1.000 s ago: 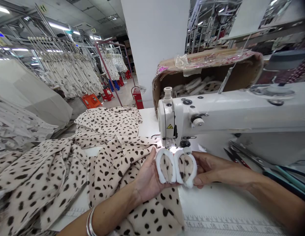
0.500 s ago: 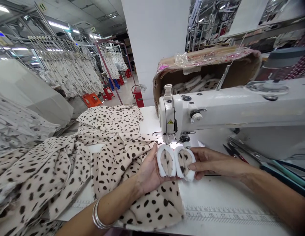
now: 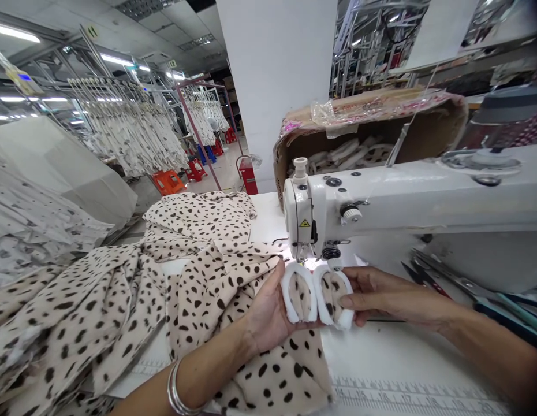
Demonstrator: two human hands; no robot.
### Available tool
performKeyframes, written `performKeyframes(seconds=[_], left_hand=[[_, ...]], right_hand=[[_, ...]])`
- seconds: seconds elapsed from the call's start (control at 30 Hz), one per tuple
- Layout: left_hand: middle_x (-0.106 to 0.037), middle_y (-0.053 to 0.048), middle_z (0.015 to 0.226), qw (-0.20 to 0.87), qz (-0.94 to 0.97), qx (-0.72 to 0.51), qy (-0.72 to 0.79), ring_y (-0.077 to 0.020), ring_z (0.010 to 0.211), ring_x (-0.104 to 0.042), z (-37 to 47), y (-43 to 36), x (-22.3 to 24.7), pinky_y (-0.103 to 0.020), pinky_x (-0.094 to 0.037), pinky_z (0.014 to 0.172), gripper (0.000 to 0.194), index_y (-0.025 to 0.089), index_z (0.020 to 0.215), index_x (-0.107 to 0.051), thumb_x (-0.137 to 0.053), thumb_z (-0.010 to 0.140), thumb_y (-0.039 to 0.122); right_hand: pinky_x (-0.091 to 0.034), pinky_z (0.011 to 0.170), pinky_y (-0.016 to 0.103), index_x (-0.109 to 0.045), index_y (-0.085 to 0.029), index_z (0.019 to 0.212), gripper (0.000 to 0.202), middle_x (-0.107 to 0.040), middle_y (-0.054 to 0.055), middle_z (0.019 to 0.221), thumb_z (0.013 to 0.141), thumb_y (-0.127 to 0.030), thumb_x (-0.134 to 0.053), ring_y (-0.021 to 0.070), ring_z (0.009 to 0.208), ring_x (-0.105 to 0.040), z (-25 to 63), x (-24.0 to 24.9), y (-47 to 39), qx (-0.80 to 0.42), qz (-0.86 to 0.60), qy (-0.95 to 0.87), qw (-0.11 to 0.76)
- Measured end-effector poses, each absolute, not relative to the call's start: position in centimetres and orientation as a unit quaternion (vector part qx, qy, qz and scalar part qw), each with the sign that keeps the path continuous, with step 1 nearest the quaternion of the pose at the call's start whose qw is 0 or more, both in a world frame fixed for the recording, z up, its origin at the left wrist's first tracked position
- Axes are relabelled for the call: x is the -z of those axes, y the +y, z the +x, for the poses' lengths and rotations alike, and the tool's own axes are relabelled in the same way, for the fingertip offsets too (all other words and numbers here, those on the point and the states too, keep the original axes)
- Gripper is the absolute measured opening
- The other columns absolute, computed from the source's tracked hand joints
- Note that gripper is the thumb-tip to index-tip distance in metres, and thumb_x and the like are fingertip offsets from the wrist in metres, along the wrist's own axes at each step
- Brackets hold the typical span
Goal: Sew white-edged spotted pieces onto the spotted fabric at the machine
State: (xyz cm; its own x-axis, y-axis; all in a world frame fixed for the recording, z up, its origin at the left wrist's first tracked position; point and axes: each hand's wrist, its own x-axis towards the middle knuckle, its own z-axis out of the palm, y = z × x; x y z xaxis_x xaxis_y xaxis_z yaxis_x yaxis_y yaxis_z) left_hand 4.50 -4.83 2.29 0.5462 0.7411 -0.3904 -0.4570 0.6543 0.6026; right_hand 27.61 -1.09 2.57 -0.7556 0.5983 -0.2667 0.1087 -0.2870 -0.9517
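Note:
Two small ear-shaped fabric pieces lie side by side just in front of the sewing machine's needle area (image 3: 301, 254). Each has a fluffy white border around a beige, dark-spotted middle. My left hand (image 3: 268, 312) cradles the left fabric ear (image 3: 299, 294), thumb up along its side and fingers passing beneath. Between thumb and fingers, my right hand (image 3: 372, 294) pinches the right fabric ear (image 3: 331, 292) at its outer edge. Beige spotted cloth (image 3: 272, 370) spreads under my left hand and forearm.
The white sewing machine (image 3: 402, 196) spans the right side. Behind it, a cardboard box (image 3: 372, 112) holds more white-edged pieces. Scissors (image 3: 467, 284) lie at right under the machine arm. Spotted fabric heaps (image 3: 199, 219) cover the left, and a printed ruler (image 3: 407, 396) runs along the front.
The whole view has shifted, so the scene sits slightly lower and further right. Both hands keep the same hold on the two fabric ears.

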Motion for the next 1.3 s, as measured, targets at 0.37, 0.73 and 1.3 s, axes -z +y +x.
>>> performKeyframes(seconds=[0.37,0.73,1.3], left_hand=[[-0.069,-0.016,0.111,0.846,0.216,-0.362,0.327,-0.0274,0.101,-0.065,4.5,-4.9,-2.0,-0.042,-0.048,0.093,0.066,0.009,0.125,-0.062,-0.041,0.095,0.064],[-0.068,-0.009,0.087,0.802,0.279,-0.338,0.405,-0.0176,0.074,-0.062,5.3,-5.3,-2.8,-0.031,-0.051,0.073,0.039,0.011,0.101,-0.067,-0.047,0.099,0.045],[-0.066,0.001,0.076,0.78,0.375,-0.38,0.327,-0.0114,0.065,-0.063,5.7,-6.4,-3.6,-0.023,-0.049,0.063,0.05,0.016,0.109,-0.059,-0.087,0.07,0.025]], right_hand=[[-0.055,0.073,0.024,-0.063,-0.02,0.128,0.047,-0.068,0.005,0.102,0.085,-0.037,-0.073,0.0156,0.089,-0.065,27.7,-3.0,-1.3,-0.735,-0.305,-0.582,0.169],[-0.055,0.057,0.019,-0.07,-0.016,0.105,0.03,-0.073,0.004,0.079,0.083,-0.036,-0.075,0.0113,0.062,-0.066,25.5,-3.0,-3.1,-0.715,-0.311,-0.598,0.188],[-0.05,0.054,0.024,-0.066,-0.018,0.083,0.026,-0.068,0.001,0.071,0.086,-0.043,-0.068,0.0132,0.058,-0.061,23.9,-2.0,-4.3,-0.601,-0.405,-0.644,0.248]])
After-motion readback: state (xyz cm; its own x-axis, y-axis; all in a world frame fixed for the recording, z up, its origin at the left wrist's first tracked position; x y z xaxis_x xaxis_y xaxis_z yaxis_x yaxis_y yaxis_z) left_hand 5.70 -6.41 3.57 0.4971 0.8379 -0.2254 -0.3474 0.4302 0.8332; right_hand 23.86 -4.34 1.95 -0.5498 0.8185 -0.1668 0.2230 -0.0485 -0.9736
